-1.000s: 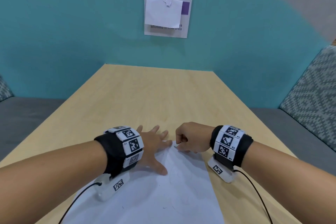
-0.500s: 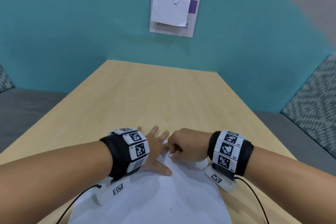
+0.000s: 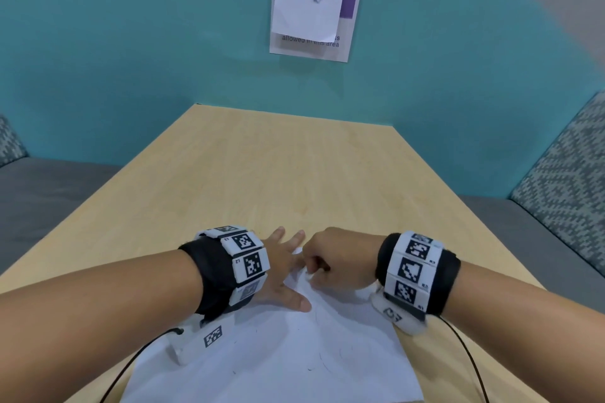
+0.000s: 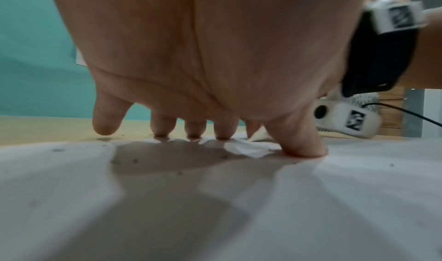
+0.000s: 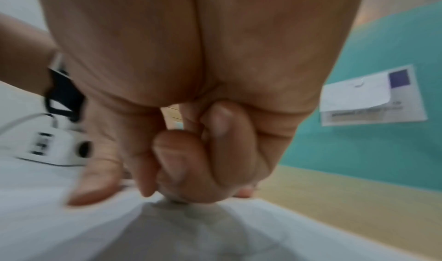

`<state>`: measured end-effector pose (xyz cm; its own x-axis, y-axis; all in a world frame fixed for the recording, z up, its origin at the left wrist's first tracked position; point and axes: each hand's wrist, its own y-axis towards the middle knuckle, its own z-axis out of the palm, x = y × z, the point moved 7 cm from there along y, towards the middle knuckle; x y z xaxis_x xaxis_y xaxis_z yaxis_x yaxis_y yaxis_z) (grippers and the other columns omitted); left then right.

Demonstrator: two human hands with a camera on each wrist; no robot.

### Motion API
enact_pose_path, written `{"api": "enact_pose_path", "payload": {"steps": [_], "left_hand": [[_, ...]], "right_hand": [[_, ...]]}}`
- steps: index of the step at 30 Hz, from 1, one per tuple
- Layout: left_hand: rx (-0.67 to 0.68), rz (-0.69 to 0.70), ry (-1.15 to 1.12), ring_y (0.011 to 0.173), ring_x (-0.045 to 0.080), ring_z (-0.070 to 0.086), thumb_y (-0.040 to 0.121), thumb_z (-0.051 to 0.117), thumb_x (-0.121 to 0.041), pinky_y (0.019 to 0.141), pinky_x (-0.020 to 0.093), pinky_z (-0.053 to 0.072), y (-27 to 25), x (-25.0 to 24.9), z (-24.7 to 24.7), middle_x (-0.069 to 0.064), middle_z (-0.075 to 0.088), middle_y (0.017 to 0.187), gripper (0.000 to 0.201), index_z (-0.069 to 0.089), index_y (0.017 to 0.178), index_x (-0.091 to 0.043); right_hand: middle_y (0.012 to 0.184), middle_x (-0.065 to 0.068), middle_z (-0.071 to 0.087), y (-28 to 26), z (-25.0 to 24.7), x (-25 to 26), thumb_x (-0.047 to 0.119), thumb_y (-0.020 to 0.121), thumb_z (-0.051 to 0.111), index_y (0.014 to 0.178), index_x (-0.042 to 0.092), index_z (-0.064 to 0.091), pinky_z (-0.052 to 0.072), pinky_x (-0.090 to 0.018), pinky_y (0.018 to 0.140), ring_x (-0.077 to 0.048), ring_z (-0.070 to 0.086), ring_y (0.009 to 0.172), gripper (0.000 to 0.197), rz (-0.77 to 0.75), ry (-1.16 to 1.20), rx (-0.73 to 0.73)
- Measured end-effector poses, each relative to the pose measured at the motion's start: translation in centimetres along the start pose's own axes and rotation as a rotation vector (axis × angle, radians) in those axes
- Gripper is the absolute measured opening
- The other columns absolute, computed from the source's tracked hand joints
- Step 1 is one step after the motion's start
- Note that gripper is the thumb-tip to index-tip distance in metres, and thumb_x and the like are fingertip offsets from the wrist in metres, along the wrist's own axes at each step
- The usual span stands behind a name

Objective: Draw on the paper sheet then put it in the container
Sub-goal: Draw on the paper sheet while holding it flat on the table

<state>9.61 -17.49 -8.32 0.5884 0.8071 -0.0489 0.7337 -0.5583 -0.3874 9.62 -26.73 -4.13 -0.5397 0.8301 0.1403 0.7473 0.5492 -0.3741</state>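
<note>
The white paper sheet (image 3: 278, 353) lies on the wooden table (image 3: 294, 180) at its near edge, with faint pen marks on it. My left hand (image 3: 288, 268) rests flat on the sheet's far left part, fingers spread, fingertips (image 4: 195, 132) and thumb pressing down on the paper (image 4: 215, 208). My right hand (image 3: 322, 267) is curled right beside it and pinches the sheet's far edge, which buckles and lifts there. In the right wrist view the curled fingers (image 5: 181, 170) sit on the paper (image 5: 215, 236). No pen or container shows.
A sign with a white note (image 3: 314, 18) hangs on the teal wall behind the table. Grey bench seats (image 3: 49, 193) flank the table, with a patterned cushion (image 3: 563, 180) at the right. The table's far half is bare wood.
My right hand has slid left up against the left hand, dragging the sheet's far edge so it wrinkles. The left hand has stayed pressed on the paper.
</note>
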Motion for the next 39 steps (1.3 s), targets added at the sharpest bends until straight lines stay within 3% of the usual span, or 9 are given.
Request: {"api": "enact_pose_path", "payload": {"steps": [2,5,9,14,18,28,33,36,39], "left_hand": [[-0.012,-0.005,0.007,0.152,0.035,-0.013,0.085,0.046,-0.078,0.115,0.068,0.005,-0.1,0.1,-0.1,-0.001,-0.016,0.167,0.088,0.006,0.157,-0.044],[0.005,-0.035,0.052,0.151,0.033,-0.020,0.083,0.041,-0.083,0.113,0.072,-0.002,-0.1,0.2,0.1,-0.002,-0.018,0.166,0.098,-0.009,0.157,-0.042],[-0.021,-0.056,0.049,0.148,0.033,-0.029,0.082,0.042,-0.084,0.112,0.072,-0.006,0.0,0.3,0.1,0.000,-0.021,0.165,0.091,0.004,0.156,-0.047],[-0.024,-0.082,0.086,0.144,0.034,-0.035,0.078,0.039,-0.088,0.110,0.073,-0.011,0.4,0.7,0.4,0.001,-0.029,0.162,0.101,-0.015,0.153,-0.049],[-0.029,-0.083,0.076,0.142,0.035,-0.038,0.078,0.040,-0.088,0.108,0.074,-0.013,0.5,0.8,0.4,0.003,-0.032,0.161,0.099,-0.012,0.153,-0.050],[-0.019,-0.106,0.080,0.141,0.035,-0.040,0.073,0.039,-0.092,0.105,0.075,-0.018,0.9,1.2,0.5,0.000,-0.034,0.161,0.104,-0.015,0.152,-0.051],[-0.054,-0.102,0.053,0.142,0.036,-0.038,0.078,0.044,-0.087,0.107,0.074,-0.015,0.6,0.9,0.2,0.002,-0.032,0.162,0.096,-0.004,0.153,-0.053],[-0.028,-0.108,0.064,0.142,0.036,-0.039,0.075,0.042,-0.089,0.106,0.075,-0.016,0.6,1.0,0.3,0.001,-0.033,0.161,0.102,-0.016,0.150,-0.054],[-0.055,-0.118,0.073,0.142,0.035,-0.039,0.075,0.042,-0.089,0.107,0.074,-0.016,0.6,1.2,0.4,0.001,-0.032,0.161,0.097,-0.007,0.152,-0.054]], "right_hand": [[0.076,0.001,0.059,-0.2,0.1,0.2,0.024,0.092,0.059,0.094,0.010,0.064,0.050,-0.035,0.071,-0.021,0.054,0.072,0.015,-0.014,0.003,0.019],[0.077,0.006,0.059,0.1,-1.5,-2.2,0.027,0.091,0.062,0.095,0.012,0.067,0.045,-0.026,0.063,-0.015,0.054,0.070,0.016,0.065,0.020,-0.056],[0.081,0.001,0.064,0.0,0.3,0.3,0.026,0.090,0.061,0.095,0.011,0.066,0.052,-0.037,0.072,-0.019,0.059,0.073,0.016,-0.039,0.031,0.010],[0.079,0.004,0.061,0.6,-1.3,-2.4,0.028,0.089,0.063,0.091,0.014,0.065,0.049,-0.032,0.071,-0.019,0.057,0.076,0.014,0.062,0.039,-0.057],[0.076,0.008,0.057,0.6,-0.8,-1.8,0.029,0.089,0.063,0.088,0.015,0.062,0.049,-0.032,0.070,-0.017,0.055,0.074,0.014,0.035,0.022,-0.044],[0.090,-0.009,0.072,0.9,-1.9,-3.4,0.027,0.087,0.062,0.092,0.011,0.068,0.057,-0.042,0.079,-0.029,0.067,0.084,0.018,0.119,0.049,-0.070],[0.088,-0.005,0.067,1.2,-0.7,-1.3,0.028,0.089,0.062,0.091,0.013,0.065,0.055,-0.039,0.076,-0.026,0.063,0.081,0.015,0.022,-0.009,-0.027],[0.091,-0.007,0.069,1.2,-1.6,-2.5,0.027,0.089,0.063,0.094,0.011,0.067,0.053,-0.037,0.075,-0.025,0.061,0.080,0.017,0.077,0.016,-0.070],[0.087,-0.006,0.068,1.3,-0.7,-1.2,0.026,0.088,0.062,0.090,0.013,0.066,0.052,-0.036,0.073,-0.025,0.062,0.078,0.015,0.017,-0.005,-0.044]]}}
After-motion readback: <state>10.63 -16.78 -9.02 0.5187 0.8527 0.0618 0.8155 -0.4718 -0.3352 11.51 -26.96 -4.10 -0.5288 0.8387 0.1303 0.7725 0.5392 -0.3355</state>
